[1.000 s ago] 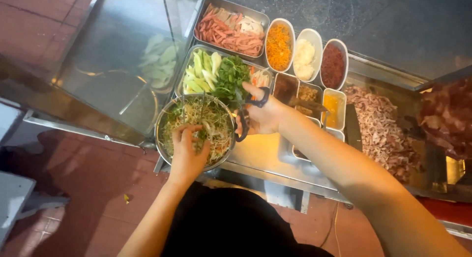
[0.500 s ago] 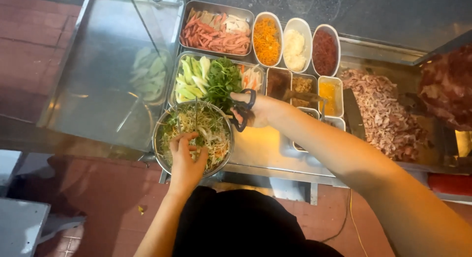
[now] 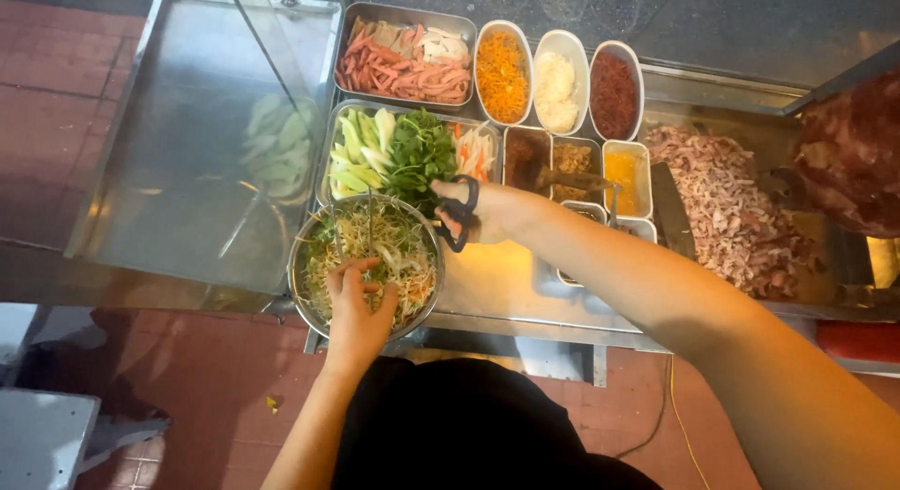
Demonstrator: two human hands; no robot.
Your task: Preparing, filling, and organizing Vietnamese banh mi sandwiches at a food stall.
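Round steel bowl (image 3: pixel 305 235), shiny rim, at front edge of steel desk (image 3: pixel 506 284); heaped w/ shredded salad (image 3: pixel 394 246), stringy, pale green and orange strands. Left hand (image 3: pixel 356 307) palm down in salad, fingers (image 3: pixel 339 274) curled into strands, pinching a tuft. Right hand (image 3: pixel 487 213) just beside bowl's far-right rim, closed through loops of black-handled scissors (image 3: pixel 459 216); blades aimed toward bowl, mostly hidden, open or shut not clear.

Behind bowl: rectangular steel tray of cucumber spears and leafy herbs (image 3: pixel 394 152), glossy, w/ white-orange pickle strips at right end. Farther back, tray of pink sliced cold cuts (image 3: pixel 398 63). Three white oval tubs: grated carrot (image 3: pixel 502 73), pale shredded stuff (image 3: pixel 558 77), dark red shreds (image 3: pixel 614 82). Small square tubs of brown and yellow sauces (image 3: pixel 623 166). At right, flat bed of chopped cooked meat (image 3: pixel 722 204), crumbly, grey-pink; large reddish-brown meat block (image 3: pixel 853 152) at frame edge.

Vs. half a sec ago: left hand still buried in salad, about same spot; right hand w/ scissors still at bowl's rim, barely shifted. View itself sits a bit differently, trays lower in frame.

Desk all sheet steel, scuffed, warm yellow glow near bowl. Glass pane (image 3: pixel 206 134) at left, reflecting greens. Red-brown tiled floor (image 3: pixel 187 396) below; dark paving beyond the stall.
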